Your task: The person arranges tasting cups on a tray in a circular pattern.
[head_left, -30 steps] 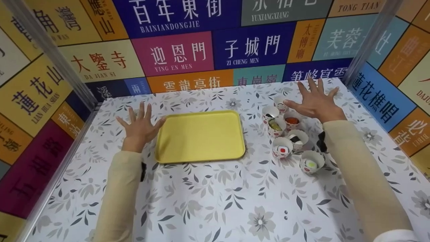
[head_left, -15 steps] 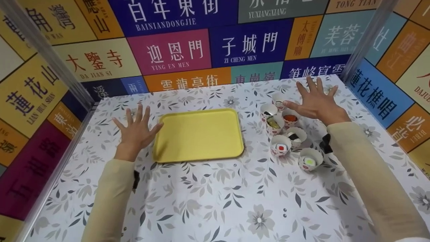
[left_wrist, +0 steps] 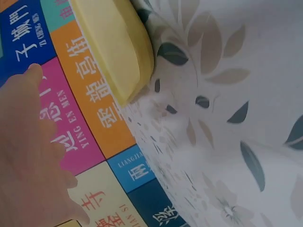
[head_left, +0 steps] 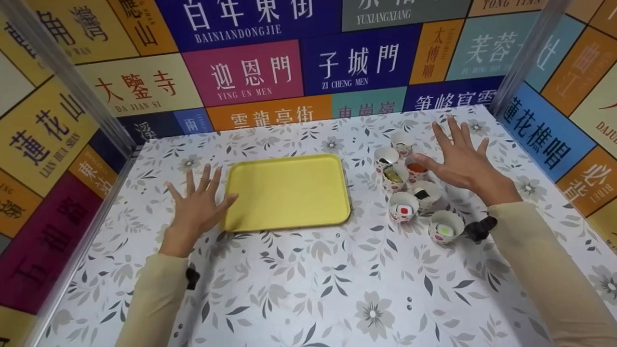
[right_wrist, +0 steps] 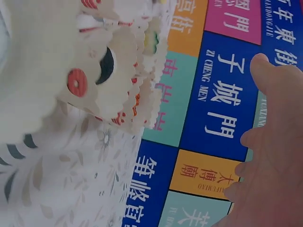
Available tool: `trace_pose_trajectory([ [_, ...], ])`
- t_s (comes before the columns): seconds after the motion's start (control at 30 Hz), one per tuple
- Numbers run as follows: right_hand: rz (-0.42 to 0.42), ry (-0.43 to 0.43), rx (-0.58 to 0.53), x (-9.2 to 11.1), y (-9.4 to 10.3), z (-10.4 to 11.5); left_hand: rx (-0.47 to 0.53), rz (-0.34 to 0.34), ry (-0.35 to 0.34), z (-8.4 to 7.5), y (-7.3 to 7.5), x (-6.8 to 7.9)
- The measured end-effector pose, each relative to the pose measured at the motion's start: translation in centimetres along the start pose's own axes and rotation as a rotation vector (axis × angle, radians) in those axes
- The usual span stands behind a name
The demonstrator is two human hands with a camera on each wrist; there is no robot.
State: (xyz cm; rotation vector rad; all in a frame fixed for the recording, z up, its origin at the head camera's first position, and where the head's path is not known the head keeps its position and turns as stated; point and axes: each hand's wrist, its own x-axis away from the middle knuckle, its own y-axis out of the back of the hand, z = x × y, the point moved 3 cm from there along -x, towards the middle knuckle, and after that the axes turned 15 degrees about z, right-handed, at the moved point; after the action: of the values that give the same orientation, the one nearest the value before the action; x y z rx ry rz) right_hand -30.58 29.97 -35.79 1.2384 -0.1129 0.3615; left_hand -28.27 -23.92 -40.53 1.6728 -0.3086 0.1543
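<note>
Fingers spread, my left hand (head_left: 195,212) hovers at the left end of a yellow rectangular tray (head_left: 289,193), its thumb overlapping the tray's edge in the head view. The tray's rounded corner (left_wrist: 130,52) shows beside that hand in the left wrist view. My right hand (head_left: 465,161), also spread and holding nothing, is above and to the right of several patterned paper cups. Inside them are small sushi-like pieces: one with a green centre (head_left: 444,229), one with a red centre (head_left: 404,210), one with a black band (head_left: 422,194), and an orange-red filling (head_left: 417,167).
A white tablecloth (head_left: 289,289) with grey leaves and flowers covers the table. Colourful panels (head_left: 250,72) with Chinese lettering rise behind and at both sides. Clear corner posts (head_left: 525,58) stand at the back. A black wrist device (head_left: 479,228) sits close beside the nearest cup.
Both hands have drawn back slightly toward the body, still spread, and the right one has shifted a little to the right. The view has tilted slightly; tray and cups keep their places.
</note>
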Motion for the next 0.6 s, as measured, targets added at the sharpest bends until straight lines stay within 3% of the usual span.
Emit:
trace_pose_trajectory([
  [0.13,-0.008,0.026,-0.098,1.4,-0.8,-0.5,0.066,0.013,-0.016,0.1,-0.9,0.7],
  [0.33,0.05,0.078,-0.315,3.3,-2.8,-2.1,0.142,0.058,-0.018,0.7,-2.0,1.3],
  [0.6,0.137,0.112,-0.427,4.6,-5.2,-3.5,0.277,0.107,-0.011,1.2,-3.3,1.4],
])
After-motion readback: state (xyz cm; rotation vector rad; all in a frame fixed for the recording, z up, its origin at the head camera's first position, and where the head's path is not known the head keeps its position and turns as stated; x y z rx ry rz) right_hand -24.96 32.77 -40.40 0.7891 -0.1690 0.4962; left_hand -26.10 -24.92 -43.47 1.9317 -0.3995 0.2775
